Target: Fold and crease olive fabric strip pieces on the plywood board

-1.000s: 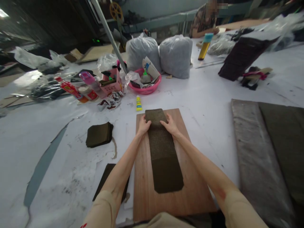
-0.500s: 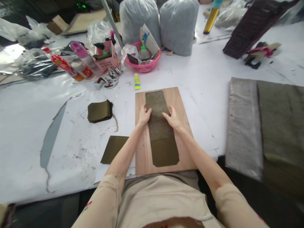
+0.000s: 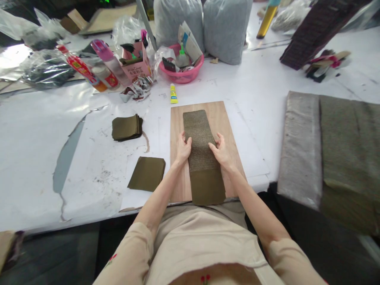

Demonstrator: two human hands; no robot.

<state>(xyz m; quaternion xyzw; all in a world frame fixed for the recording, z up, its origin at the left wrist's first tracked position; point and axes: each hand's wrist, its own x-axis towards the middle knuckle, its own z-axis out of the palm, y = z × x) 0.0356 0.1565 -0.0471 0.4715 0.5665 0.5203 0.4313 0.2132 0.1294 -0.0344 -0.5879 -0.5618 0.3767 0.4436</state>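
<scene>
A long olive-brown fabric strip (image 3: 204,146) lies lengthwise over a wooden board (image 3: 178,190), textured along most of its length and smooth at the near end, which reaches the board's front edge. My left hand (image 3: 184,148) grips the strip's left edge, thumb on top. On the opposite edge, my right hand (image 3: 220,151) holds it the same way. Left of the board are a square stack of olive pieces (image 3: 147,173) and, farther back, a smaller stack of similar pieces (image 3: 126,127).
Behind the board lies a yellow glue tube (image 3: 173,94), with a pink basket (image 3: 190,74) beyond it. Bottles (image 3: 80,67) and a pink box (image 3: 138,65) stand back left. Folded grey and olive material (image 3: 347,138) lies at the right.
The strip has slid toward me on the board, its near end now at the front edge, with both hands still on its sides. The camera view has shifted, and my left arm covers less of the square stack.
</scene>
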